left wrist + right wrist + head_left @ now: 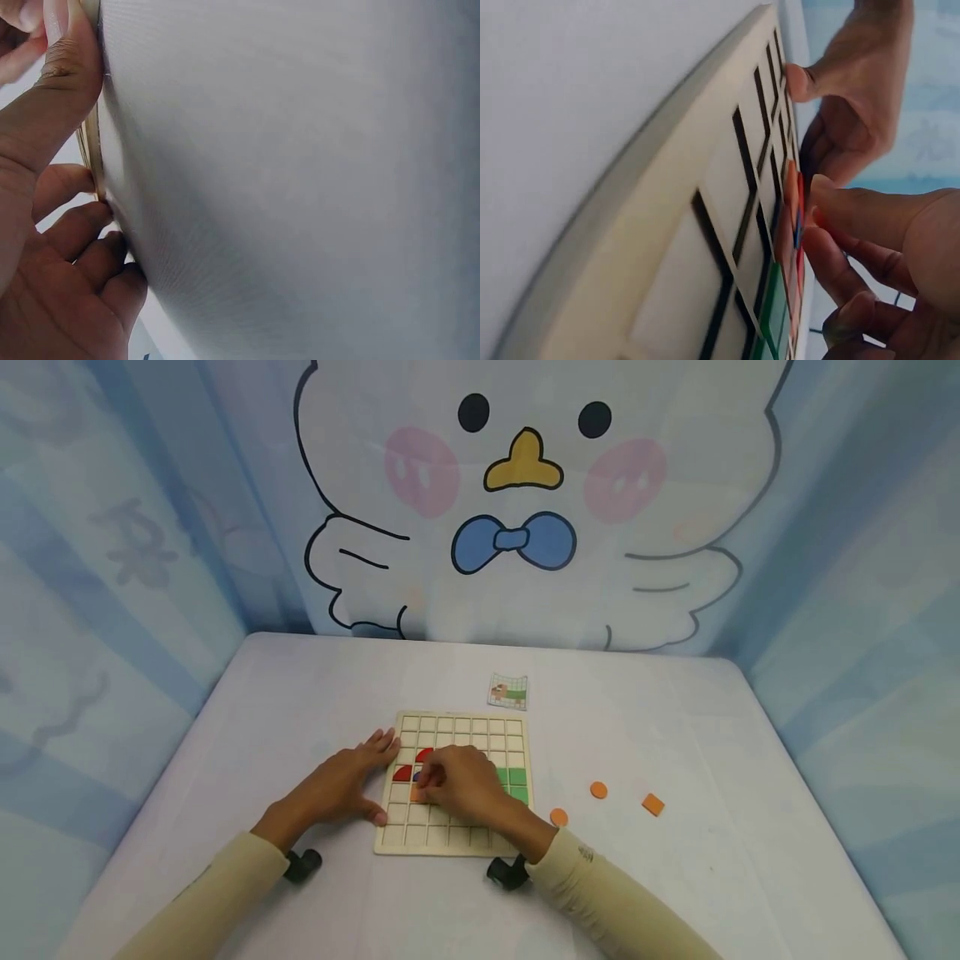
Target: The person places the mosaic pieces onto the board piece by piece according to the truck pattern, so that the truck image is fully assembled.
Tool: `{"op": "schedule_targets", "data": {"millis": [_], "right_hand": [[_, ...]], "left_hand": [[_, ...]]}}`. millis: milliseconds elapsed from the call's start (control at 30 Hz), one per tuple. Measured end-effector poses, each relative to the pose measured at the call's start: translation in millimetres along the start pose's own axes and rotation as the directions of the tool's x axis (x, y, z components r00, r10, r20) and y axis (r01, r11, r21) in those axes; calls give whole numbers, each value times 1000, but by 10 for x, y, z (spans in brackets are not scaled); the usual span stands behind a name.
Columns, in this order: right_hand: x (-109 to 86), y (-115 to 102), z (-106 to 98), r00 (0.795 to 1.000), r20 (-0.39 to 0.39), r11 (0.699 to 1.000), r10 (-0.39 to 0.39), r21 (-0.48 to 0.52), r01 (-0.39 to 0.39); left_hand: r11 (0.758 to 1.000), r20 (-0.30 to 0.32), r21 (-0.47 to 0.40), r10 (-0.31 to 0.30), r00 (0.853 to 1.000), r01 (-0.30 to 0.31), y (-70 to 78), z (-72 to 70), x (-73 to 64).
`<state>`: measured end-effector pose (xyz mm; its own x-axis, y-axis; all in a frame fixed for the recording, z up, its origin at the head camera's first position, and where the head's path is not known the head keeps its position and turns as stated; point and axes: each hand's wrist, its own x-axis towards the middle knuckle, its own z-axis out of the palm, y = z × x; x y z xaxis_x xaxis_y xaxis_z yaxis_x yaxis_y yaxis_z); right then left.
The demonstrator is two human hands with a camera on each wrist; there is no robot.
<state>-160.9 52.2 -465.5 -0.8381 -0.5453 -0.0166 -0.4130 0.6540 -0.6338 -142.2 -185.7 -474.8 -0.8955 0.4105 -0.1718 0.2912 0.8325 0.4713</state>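
A pale wooden grid board (427, 837) lies on the table, and its near-left cells bear red pieces (402, 773), a blue piece (417, 776) and an orange piece (415, 794). Green pieces (517, 777) fill cells along its right side. My left hand (341, 785) steadies the board's left edge, thumb and spread fingertips against it. Over the left-middle cells is my right hand (465, 783), its thumb and fingertips (823, 187) drawn together beside the orange and blue pieces. Whether anything sits between those fingertips is hidden.
Two orange discs (598, 790) and an orange square (654, 804) lie loose to the board's right. Behind the board is a small picture card (508, 691) with a grid drawing. Printed curtains (517, 602) stand at the table's back and sides.
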Motion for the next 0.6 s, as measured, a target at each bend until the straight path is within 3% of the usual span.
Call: {"op": "schedule_targets", "data": {"millis": [267, 600], "right_hand": [[-234, 248, -316, 996, -90, 998, 19, 69, -12], [-658, 708, -764, 957, -195, 976, 216, 45, -211]], "left_hand": [[999, -3, 13, -30, 1000, 30, 30, 25, 3], [999, -11, 31, -37, 999, 38, 35, 41, -2]]}}
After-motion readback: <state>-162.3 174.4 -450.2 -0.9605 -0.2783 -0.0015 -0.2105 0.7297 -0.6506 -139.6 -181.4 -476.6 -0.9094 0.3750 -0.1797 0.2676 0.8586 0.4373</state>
